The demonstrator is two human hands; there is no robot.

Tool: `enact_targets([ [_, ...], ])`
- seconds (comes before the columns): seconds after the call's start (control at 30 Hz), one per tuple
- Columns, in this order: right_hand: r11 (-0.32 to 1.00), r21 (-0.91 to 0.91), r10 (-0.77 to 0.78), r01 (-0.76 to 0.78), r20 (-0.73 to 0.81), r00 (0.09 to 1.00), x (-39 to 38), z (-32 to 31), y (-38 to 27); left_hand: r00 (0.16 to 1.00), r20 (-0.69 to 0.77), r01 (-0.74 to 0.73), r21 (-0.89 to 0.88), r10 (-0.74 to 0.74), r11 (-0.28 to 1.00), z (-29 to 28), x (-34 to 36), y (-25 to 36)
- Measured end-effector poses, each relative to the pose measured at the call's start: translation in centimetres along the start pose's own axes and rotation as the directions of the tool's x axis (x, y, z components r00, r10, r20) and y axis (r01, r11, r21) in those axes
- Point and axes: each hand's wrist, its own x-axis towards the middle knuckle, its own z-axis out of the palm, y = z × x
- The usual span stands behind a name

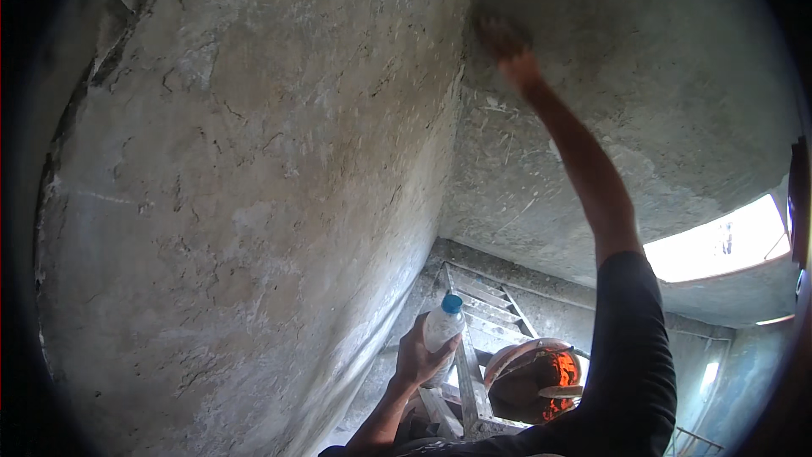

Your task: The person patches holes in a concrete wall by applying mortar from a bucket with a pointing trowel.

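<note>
My left hand is wrapped round a clear plastic bottle with a blue cap, held upright low in the view beside the ladder. Far above it, my right hand reaches up with the arm stretched out. It is at the rough grey wall, close to the corner with the cracked plaster wall on the left. Motion blur and shadow smear its fingers, so whether it holds anything cannot be made out.
Below stands a ladder, its rungs running away from me. A round bucket, orange and dark inside, sits by it with a pale handle-like thing across it. A bright window opening lies to the right.
</note>
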Motion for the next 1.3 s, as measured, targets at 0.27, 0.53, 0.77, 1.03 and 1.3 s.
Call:
enact_targets([
  [0.27,0.777,0.546,0.017,-0.313,0.479,0.878,-15.6,-3.6,-8.1,0.999,-0.017,-0.028,0.029,0.029,0.999,-0.7,-0.2,-0.2],
  [0.53,-0.864,-0.127,-0.018,-0.487,0.975,-0.223,-23.3,-28.7,-15.2,0.989,0.094,-0.124,0.068,0.118,0.990,0.4,0.0,3.3],
  [0.77,-0.832,-0.133,0.024,-0.539,0.961,-0.274,-28.0,-39.5,-20.3,0.925,0.379,-0.091,0.201,0.008,0.975,2.9,0.1,6.5],
  [1.03,-0.955,0.184,0.235,-0.232,0.948,-0.216,-23.0,-42.5,-21.7,0.733,0.635,0.058,0.300,-0.245,0.952,4.5,-0.5,9.3],
  [1.3,-0.965,0.132,0.136,-0.227,0.991,0.000,-25.7,-41.9,-22.5,0.675,0.652,0.149,0.339,-0.346,0.929,5.9,-2.6,11.2],
])
